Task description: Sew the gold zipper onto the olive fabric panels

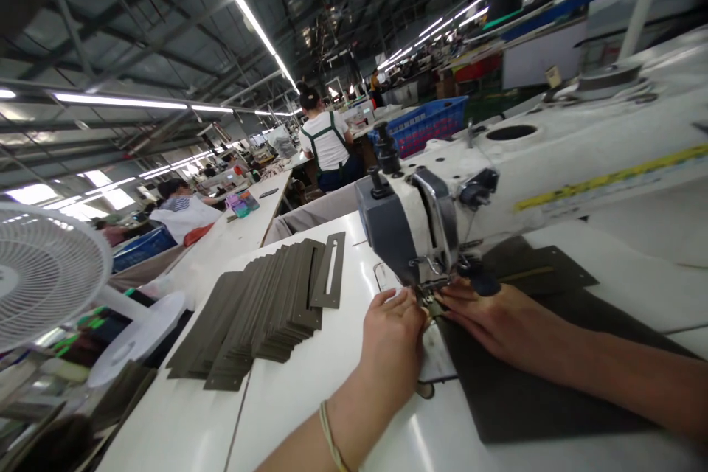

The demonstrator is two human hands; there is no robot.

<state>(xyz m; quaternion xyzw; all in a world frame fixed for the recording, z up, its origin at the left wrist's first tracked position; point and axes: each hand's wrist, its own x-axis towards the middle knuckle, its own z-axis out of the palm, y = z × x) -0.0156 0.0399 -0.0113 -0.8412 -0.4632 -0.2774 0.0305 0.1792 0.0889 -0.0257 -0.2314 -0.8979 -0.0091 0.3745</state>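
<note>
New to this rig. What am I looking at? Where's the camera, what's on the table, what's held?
There's one picture, from a camera worn on a person's head, looking forward and down. No robot: those are the wearer's own bare hands.

The white machine with the dark front is a sewing machine. The left hand and right hand are close to its needle area, one either side; the fingers hide what exactly they grip. A dark flat sheet lies under the right forearm.

On the white table, left of the machine, overlapping dark flat pieces are fanned out. A white fan stands further left.
</note>
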